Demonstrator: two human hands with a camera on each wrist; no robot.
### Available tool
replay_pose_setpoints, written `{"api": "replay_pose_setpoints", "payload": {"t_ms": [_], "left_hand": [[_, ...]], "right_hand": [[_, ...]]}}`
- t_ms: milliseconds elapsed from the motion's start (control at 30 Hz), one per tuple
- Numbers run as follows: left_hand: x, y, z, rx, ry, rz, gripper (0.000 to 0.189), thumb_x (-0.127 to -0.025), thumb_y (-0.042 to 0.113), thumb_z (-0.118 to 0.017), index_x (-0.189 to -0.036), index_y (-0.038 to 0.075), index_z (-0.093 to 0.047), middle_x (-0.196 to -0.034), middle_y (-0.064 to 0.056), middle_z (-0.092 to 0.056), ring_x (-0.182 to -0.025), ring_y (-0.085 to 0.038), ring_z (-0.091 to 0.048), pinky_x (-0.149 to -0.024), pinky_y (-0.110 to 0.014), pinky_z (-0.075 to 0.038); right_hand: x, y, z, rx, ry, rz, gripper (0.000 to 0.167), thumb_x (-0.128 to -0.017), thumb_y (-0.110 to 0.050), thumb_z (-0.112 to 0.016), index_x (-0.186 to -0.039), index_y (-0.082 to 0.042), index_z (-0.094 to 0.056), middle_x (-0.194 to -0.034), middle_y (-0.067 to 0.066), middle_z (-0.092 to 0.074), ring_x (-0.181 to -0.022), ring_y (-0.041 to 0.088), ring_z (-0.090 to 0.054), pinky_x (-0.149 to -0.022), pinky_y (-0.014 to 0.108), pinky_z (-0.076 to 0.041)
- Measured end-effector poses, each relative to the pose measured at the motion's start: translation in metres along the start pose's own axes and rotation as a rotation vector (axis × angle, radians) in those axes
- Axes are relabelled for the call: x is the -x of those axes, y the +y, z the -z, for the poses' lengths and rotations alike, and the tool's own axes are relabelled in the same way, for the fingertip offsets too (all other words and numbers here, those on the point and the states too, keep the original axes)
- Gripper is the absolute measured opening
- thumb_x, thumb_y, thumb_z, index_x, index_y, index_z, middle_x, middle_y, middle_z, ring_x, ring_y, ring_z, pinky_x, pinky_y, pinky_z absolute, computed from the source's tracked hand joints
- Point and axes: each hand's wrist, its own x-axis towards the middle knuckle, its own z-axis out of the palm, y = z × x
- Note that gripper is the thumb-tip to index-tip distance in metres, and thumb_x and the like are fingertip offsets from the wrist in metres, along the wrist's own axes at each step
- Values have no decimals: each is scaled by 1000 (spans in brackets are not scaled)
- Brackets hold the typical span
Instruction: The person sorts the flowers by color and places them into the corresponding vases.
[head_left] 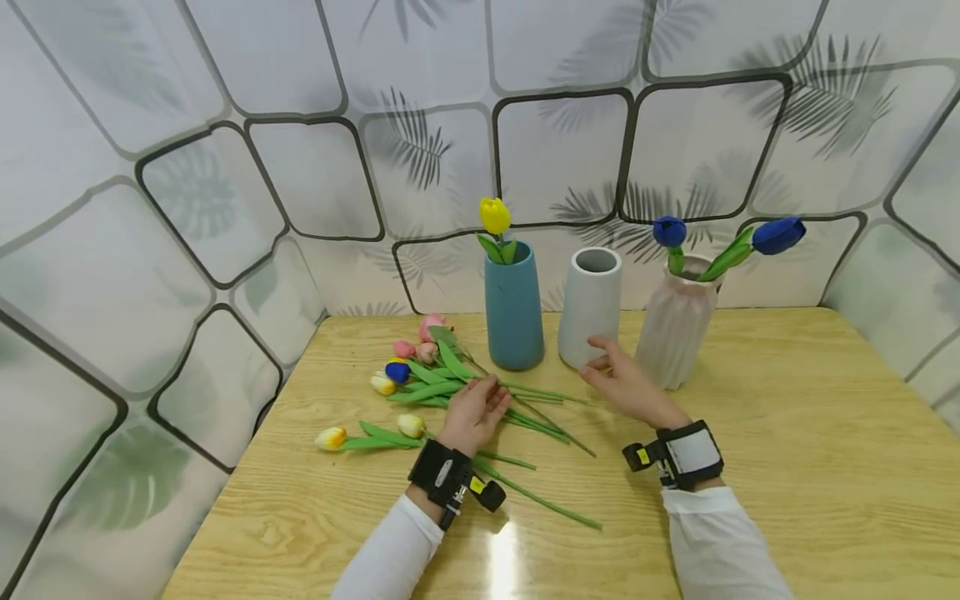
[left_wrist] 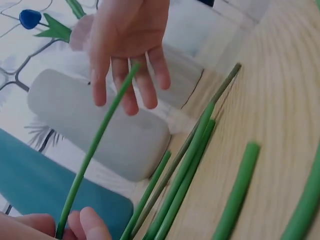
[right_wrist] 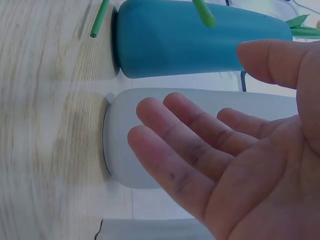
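My left hand (head_left: 474, 412) pinches a green flower stem (left_wrist: 95, 145) between thumb and fingers, above a bunch of flowers lying on the table. The stem's cut end points up toward my right hand (head_left: 630, 387); which bloom it belongs to I cannot tell. My right hand is held with fingers extended in front of the pale grey vase (head_left: 590, 308), palm and spread fingers showing in the right wrist view. Beneath the left hand are several green stems, with a blue tulip (head_left: 397, 372), a white-yellow tulip (head_left: 383, 383) and pink flowers (head_left: 431, 327) at their far left end.
A blue vase (head_left: 514, 317) with a yellow tulip (head_left: 495, 215) stands left of the grey one. To the right is a ribbed pinkish vase (head_left: 675, 333) holding two blue tulips (head_left: 778, 236). Two pale yellow tulips (head_left: 331, 439) lie nearer on the wooden table (head_left: 817, 467).
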Motion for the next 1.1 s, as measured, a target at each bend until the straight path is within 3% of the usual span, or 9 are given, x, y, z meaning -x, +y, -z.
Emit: {"api": "replay_pose_setpoints", "payload": {"t_ms": [67, 200, 300, 400, 500, 667, 867, 1100], "left_hand": [[1, -2, -1, 10, -5, 6, 10, -101, 2, -54, -102, 6, -45, -90, -7, -52, -82, -15, -56, -84, -25, -53], [1, -9, -3, 9, 2, -41, 28, -99, 0, -56, -125, -6, -46, -90, -6, -56, -81, -14, -59, -85, -24, -54], [2, -12, -5, 17, 10, -72, 46, -101, 0, -54, -142, -12, -37, -93, -8, -56, -84, -15, -60, -89, -26, -54], [5, -12, -7, 18, 7, -87, 44, -102, 1, -52, -142, -12, -38, -95, -10, -57, -84, -16, -61, -91, -28, -55], [6, -12, -8, -4, -1, -99, 33, -102, 0, -51, -132, -12, -46, -96, -10, -60, -84, -15, -63, -90, -27, -55], [7, -11, -8, -32, -28, -104, 11, -102, -2, -50, -112, -6, -52, -94, -8, -65, -83, -14, -65, -88, -25, -55], [7, -14, -8, -83, -48, -107, 9, -101, -3, -52, -110, -4, -52, -100, -11, -67, -81, -13, -66, -84, -24, -57], [7, -20, -5, -153, -57, -206, 27, -101, -4, -51, -125, -12, -44, -99, -13, -66, -80, -13, -66, -79, -25, -57]], "right_hand": [[-1, 0, 2, -1, 13, -1, 57, -104, -16, -52, -149, 7, -26, -124, 34, -58, -106, 41, -62, -81, 45, -54], [-2, -1, 4, -17, 59, -4, 58, -103, -14, -52, -149, 8, -25, -124, 35, -56, -103, 39, -62, -77, 39, -53], [-4, -3, 6, -46, 116, -26, 63, -103, -13, -51, -152, 6, -18, -133, 36, -47, -106, 44, -59, -80, 42, -51], [-5, -3, 8, -95, 204, -53, 69, -102, -12, -50, -155, 3, -8, -145, 37, -30, -115, 52, -53, -88, 52, -51], [-7, -2, 8, -134, 278, -54, 76, -101, -9, -51, -156, 1, 0, -152, 38, -15, -123, 57, -46, -96, 60, -47], [-12, -1, 5, -105, 286, -48, 88, -99, -9, -53, -156, -1, 14, -159, 35, 3, -133, 61, -32, -105, 64, -38], [-23, 8, 1, -63, 268, -62, 95, -96, -12, -57, -154, 2, 17, -159, 35, 3, -137, 59, -28, -111, 64, -28], [-31, 21, -2, -15, 279, -108, 105, -92, -18, -67, -154, 3, 16, -157, 39, -1, -145, 54, -11, -113, 67, -19]]}}
